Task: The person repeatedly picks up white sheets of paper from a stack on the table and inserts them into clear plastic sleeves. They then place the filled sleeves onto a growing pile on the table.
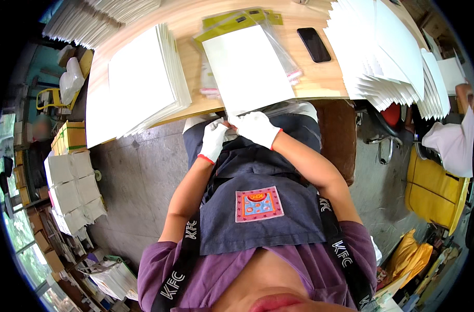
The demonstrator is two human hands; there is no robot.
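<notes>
My left hand (pixel 212 140) and my right hand (pixel 257 130) both wear white knit gloves with red cuffs. They meet just off the near table edge, above my lap, with fingertips bent in and pressed close together. What they pinch is too small and covered to make out. Beside the right hand's fingers is the near corner of a white sheet (pixel 250 67), whose near edge reaches the table edge. Under that sheet lie clear plastic bags (pixel 282 52) with reddish strips, and olive-green printed pieces (pixel 221 20) show behind it.
A white paper stack (pixel 141 78) lies on the table's left, another (pixel 86 21) behind it. A black phone (pixel 314 44) rests right of the sheet. Fanned white sheets (pixel 377 57) overhang the right edge. Wrapped bundles (pixel 76 182) stand on the floor left; another person's arm (pixel 463 99) shows far right.
</notes>
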